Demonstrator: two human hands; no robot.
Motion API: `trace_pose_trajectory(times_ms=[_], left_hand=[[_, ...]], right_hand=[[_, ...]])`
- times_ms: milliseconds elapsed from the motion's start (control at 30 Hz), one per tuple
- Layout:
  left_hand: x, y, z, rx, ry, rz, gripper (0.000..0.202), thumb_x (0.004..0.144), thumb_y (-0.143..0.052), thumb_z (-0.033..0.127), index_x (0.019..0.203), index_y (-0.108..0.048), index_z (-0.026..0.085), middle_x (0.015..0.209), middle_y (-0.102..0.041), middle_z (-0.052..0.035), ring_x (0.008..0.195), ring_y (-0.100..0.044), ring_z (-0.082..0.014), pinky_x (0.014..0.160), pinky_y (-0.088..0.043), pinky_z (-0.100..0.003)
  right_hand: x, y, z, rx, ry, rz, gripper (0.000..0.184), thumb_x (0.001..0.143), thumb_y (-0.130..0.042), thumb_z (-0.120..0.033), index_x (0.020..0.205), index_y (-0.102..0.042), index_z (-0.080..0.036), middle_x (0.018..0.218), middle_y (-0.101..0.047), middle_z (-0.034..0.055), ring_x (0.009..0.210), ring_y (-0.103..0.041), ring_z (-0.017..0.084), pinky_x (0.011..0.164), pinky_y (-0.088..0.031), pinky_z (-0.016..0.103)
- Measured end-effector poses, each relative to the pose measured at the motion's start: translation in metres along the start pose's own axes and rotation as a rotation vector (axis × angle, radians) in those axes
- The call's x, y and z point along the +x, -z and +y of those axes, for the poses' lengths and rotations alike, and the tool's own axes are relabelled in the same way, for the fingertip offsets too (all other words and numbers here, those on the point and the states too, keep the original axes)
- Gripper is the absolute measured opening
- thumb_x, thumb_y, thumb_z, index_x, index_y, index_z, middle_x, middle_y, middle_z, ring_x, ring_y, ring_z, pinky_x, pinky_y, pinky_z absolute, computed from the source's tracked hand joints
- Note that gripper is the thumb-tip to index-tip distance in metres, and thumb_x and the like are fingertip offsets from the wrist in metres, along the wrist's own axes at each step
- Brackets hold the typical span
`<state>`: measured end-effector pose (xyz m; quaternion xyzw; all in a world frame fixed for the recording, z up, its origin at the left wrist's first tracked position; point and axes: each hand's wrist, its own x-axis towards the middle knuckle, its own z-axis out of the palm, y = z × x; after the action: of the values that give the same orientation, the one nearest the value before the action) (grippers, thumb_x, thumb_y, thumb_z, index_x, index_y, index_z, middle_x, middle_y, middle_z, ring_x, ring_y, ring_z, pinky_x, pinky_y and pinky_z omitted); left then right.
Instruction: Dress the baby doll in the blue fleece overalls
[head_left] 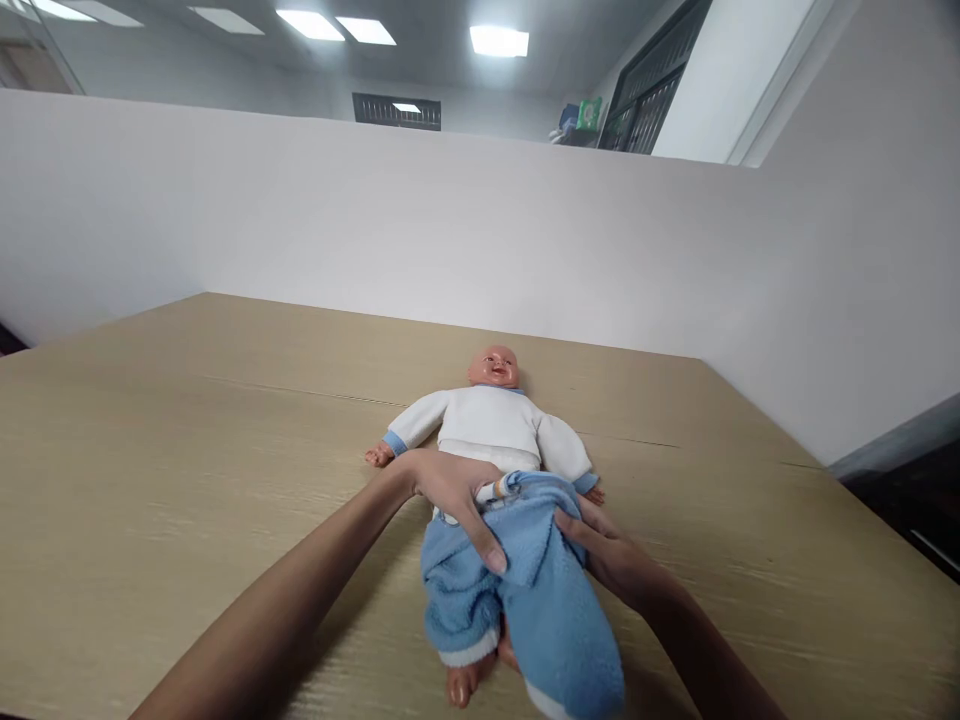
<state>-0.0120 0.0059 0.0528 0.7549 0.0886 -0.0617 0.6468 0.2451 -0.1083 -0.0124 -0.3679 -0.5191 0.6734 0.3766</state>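
Observation:
A baby doll [495, 367] lies on its back on the table, its head away from me. It wears a white top [489, 422] with blue cuffs. Blue fleece pants [559, 620] with white hems cover its legs, and their waist is bunched below the top. My left hand [459, 495] lies across the doll's middle, thumb on the front of the pants and fingers hidden at the waistband. On the other side, my right hand [600, 540] grips the pants at the hip, thumb on the fabric. A bare doll foot [461, 685] shows below one pant leg.
The wooden table [225, 430] spreads out on both sides of the doll, with seams running across it. A white partition wall [450, 230] stands along its far edge. Beyond the wall are ceiling lights [499, 41] and a dark window frame [652, 80].

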Motion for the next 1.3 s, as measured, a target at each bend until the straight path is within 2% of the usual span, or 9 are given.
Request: trace_pose_trajectory(times_ms=[133, 333, 500, 600, 700, 900, 1067, 1167, 1300], left_hand=[[0.000, -0.001, 0.001, 0.006, -0.085, 0.069, 0.044, 0.077, -0.093, 0.047, 0.107, -0.078, 0.018, 0.113, -0.081, -0.0011, 0.111, -0.073, -0.0255, 0.105, -0.056, -0.032], [0.004, -0.004, -0.002, -0.013, -0.125, 0.113, 0.049, 0.086, -0.086, 0.046, 0.125, -0.074, 0.020, 0.126, -0.078, -0.0021, 0.122, -0.070, -0.0246, 0.112, -0.052, -0.032], [0.005, -0.003, -0.010, -0.033, -0.077, -0.014, 0.052, 0.073, -0.096, 0.043, 0.115, -0.077, 0.019, 0.114, -0.081, 0.0003, 0.108, -0.074, -0.0242, 0.098, -0.060, -0.029], [0.002, -0.002, -0.012, -0.026, -0.075, -0.016, 0.055, 0.066, -0.100, 0.041, 0.112, -0.078, 0.018, 0.109, -0.082, -0.0009, 0.106, -0.075, -0.0253, 0.098, -0.061, -0.030], [-0.001, 0.000, -0.012, -0.028, -0.073, 0.040, 0.049, 0.073, -0.096, 0.044, 0.112, -0.079, 0.018, 0.110, -0.082, -0.0017, 0.106, -0.075, -0.0245, 0.101, -0.059, -0.030], [0.005, -0.002, -0.015, -0.067, -0.143, 0.038, 0.041, 0.089, -0.082, 0.049, 0.112, -0.078, 0.015, 0.117, -0.080, -0.0045, 0.112, -0.073, -0.0228, 0.106, -0.055, -0.029], [0.010, -0.006, -0.019, -0.073, -0.114, 0.002, 0.053, 0.069, -0.097, 0.047, 0.106, -0.078, 0.015, 0.104, -0.080, -0.0023, 0.099, -0.074, -0.0237, 0.096, -0.060, -0.030], [0.011, -0.007, -0.017, -0.109, -0.100, 0.016, 0.063, 0.057, -0.103, 0.043, 0.108, -0.079, 0.014, 0.104, -0.081, -0.0040, 0.101, -0.074, -0.0273, 0.098, -0.061, -0.035], [0.011, -0.007, -0.018, -0.104, -0.152, 0.123, 0.055, 0.066, -0.098, 0.046, 0.107, -0.080, 0.013, 0.108, -0.081, -0.0078, 0.108, -0.074, -0.0299, 0.109, -0.057, -0.042]], right_hand=[[-0.005, 0.003, -0.003, -0.075, -0.121, -0.109, 0.049, 0.099, -0.069, -0.059, 0.132, -0.072, -0.024, 0.112, -0.075, 0.0060, 0.107, -0.068, 0.023, 0.094, -0.055, 0.033], [-0.016, 0.004, -0.013, -0.228, -0.204, -0.294, 0.073, 0.068, -0.093, -0.063, 0.121, -0.073, -0.017, 0.108, -0.077, 0.0080, 0.102, -0.070, 0.031, 0.088, -0.057, 0.039], [-0.009, -0.003, -0.005, 0.008, -0.081, 0.024, 0.063, 0.079, -0.086, -0.064, 0.125, -0.071, -0.022, 0.111, -0.078, 0.0065, 0.101, -0.072, 0.025, 0.088, -0.057, 0.034], [-0.007, -0.006, -0.003, 0.080, -0.124, 0.066, 0.058, 0.086, -0.081, -0.063, 0.126, -0.072, -0.023, 0.107, -0.078, 0.0059, 0.095, -0.073, 0.022, 0.089, -0.057, 0.034], [-0.008, -0.004, -0.007, 0.005, -0.166, -0.080, 0.062, 0.086, -0.081, -0.065, 0.128, -0.072, -0.020, 0.110, -0.078, 0.0076, 0.100, -0.073, 0.023, 0.094, -0.056, 0.035], [-0.011, 0.005, -0.005, 0.043, -0.204, -0.493, 0.097, 0.058, -0.099, -0.064, 0.136, -0.066, -0.015, 0.116, -0.076, 0.0116, 0.100, -0.074, 0.028, 0.087, -0.057, 0.034], [-0.010, 0.006, 0.009, 0.079, -0.057, -0.176, 0.077, 0.066, -0.095, -0.064, 0.124, -0.072, -0.018, 0.106, -0.077, 0.0096, 0.094, -0.073, 0.024, 0.093, -0.057, 0.037], [-0.009, -0.002, 0.011, 0.140, -0.064, 0.026, 0.056, 0.072, -0.091, -0.063, 0.104, -0.077, -0.020, 0.086, -0.075, 0.0051, 0.077, -0.068, 0.019, 0.075, -0.057, 0.030], [-0.006, -0.010, 0.004, 0.112, -0.024, -0.025, 0.046, 0.086, -0.079, -0.065, 0.079, -0.073, -0.020, 0.053, -0.053, -0.0041, 0.047, -0.045, 0.012, 0.052, -0.046, 0.025]])
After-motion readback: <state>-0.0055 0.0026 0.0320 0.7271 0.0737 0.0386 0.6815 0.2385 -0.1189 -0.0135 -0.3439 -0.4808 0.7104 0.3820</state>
